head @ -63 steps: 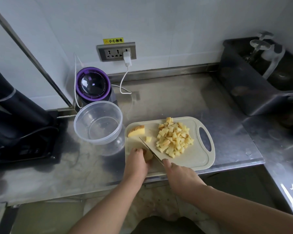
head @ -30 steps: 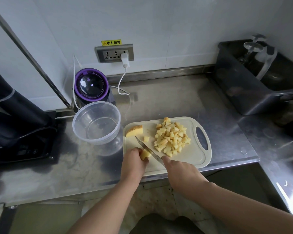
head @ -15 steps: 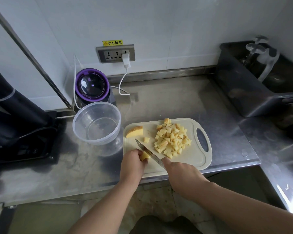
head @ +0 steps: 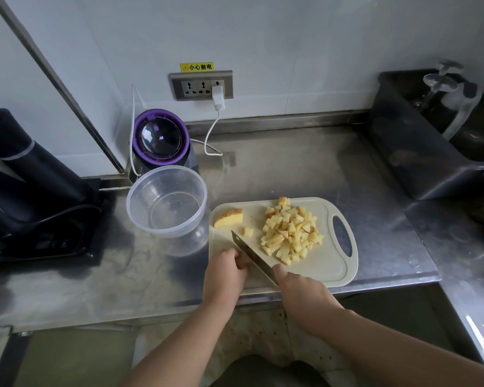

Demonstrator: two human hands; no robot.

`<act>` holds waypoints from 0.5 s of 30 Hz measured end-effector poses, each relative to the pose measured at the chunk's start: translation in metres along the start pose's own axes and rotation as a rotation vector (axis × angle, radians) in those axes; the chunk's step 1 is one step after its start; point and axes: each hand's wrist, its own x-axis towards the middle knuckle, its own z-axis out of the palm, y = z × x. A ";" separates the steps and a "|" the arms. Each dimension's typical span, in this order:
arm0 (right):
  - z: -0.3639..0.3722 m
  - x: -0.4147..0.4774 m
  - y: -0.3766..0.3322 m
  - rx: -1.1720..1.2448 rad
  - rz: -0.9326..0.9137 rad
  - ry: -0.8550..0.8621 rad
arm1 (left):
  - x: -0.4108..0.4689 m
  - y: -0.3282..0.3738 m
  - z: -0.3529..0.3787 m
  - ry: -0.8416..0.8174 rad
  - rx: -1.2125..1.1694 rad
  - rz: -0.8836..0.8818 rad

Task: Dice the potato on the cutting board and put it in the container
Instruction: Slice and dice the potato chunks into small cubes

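A beige cutting board (head: pixel 323 265) lies at the counter's front edge. On it sits a pile of diced potato (head: pixel 289 236), one loose cube (head: pixel 248 231) and an uncut wedge (head: pixel 229 217) at the far left corner. My left hand (head: pixel 225 270) holds a small potato piece (head: pixel 243 260) down on the board's near left. My right hand (head: pixel 301 290) grips a knife (head: pixel 253 255), whose blade lies right beside that piece. A clear round container (head: pixel 166 201) stands empty just left of the board.
A purple-rimmed appliance (head: pixel 160 138) stands behind the container, with a white cable (head: pixel 211 129) running to the wall socket. A black appliance (head: pixel 25 180) fills the left. A dark bin (head: pixel 419 141) sits at the far right on the steel counter (head: pixel 291 169).
The knife has stayed at the held piece with small cutting shifts. My left hand still holds the piece, which shows less than before.
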 end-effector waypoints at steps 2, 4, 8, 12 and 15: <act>-0.001 0.002 0.004 0.093 0.033 0.039 | -0.001 -0.001 0.000 -0.001 -0.010 0.016; -0.003 0.001 0.007 0.122 0.044 0.073 | -0.001 -0.003 -0.001 -0.002 -0.014 0.022; -0.007 -0.010 0.006 0.052 -0.003 0.089 | -0.004 -0.008 -0.005 0.006 -0.053 0.033; -0.009 -0.021 -0.001 -0.012 -0.065 0.076 | -0.005 -0.011 -0.007 0.017 -0.064 0.003; -0.009 -0.025 -0.005 -0.021 -0.081 0.057 | -0.005 -0.011 -0.005 0.007 -0.044 -0.014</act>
